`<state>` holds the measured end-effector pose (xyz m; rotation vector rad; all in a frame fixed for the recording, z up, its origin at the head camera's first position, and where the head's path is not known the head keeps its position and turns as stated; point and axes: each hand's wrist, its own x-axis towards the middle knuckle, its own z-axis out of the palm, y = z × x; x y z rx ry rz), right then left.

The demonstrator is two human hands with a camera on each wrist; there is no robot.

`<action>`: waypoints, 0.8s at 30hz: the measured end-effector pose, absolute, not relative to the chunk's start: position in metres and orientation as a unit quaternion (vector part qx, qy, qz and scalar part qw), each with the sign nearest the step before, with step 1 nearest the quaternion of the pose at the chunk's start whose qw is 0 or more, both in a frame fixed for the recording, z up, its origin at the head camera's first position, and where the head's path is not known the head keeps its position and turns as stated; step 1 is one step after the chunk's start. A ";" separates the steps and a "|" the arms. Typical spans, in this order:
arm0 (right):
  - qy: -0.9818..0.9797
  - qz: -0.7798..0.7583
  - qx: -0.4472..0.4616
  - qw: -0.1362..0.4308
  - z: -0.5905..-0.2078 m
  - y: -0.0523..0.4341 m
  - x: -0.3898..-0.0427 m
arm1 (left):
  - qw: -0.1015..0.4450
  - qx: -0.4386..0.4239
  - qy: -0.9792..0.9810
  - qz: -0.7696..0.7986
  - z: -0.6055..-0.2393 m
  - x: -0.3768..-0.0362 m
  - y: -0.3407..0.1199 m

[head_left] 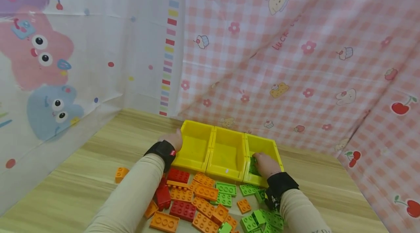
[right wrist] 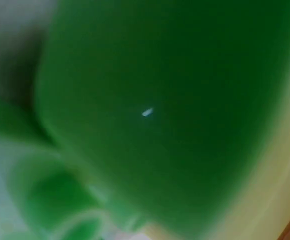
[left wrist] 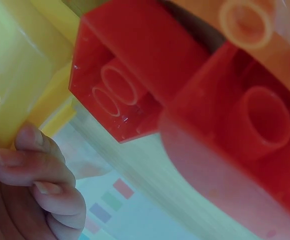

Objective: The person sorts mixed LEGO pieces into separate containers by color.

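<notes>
Three yellow bins stand in a row: left bin, middle bin, right bin. My left hand grips the left bin's outer wall; in the left wrist view its fingers curl against the yellow bin edge, with red bricks close by. My right hand reaches into the right bin and holds a green brick low against its front wall. The right wrist view is filled by a blurred green brick.
Loose bricks lie on the wooden table in front of the bins: red bricks, orange bricks and green bricks. One orange brick lies apart at the left. Patterned cloth hangs close behind and beside the table.
</notes>
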<state>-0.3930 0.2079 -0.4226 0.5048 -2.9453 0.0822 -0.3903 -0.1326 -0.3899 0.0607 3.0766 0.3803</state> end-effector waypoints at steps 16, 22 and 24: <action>-0.983 0.067 0.172 -0.004 -0.421 0.214 -0.380 | 0.035 0.013 0.991 0.125 -0.392 -0.391 -0.128; -0.972 0.105 0.208 0.008 -0.409 0.212 -0.357 | 0.041 0.016 0.992 0.116 -0.389 -0.391 -0.130; -0.969 0.116 0.219 0.016 -0.404 0.213 -0.347 | 0.042 0.015 0.992 0.119 -0.387 -0.391 -0.132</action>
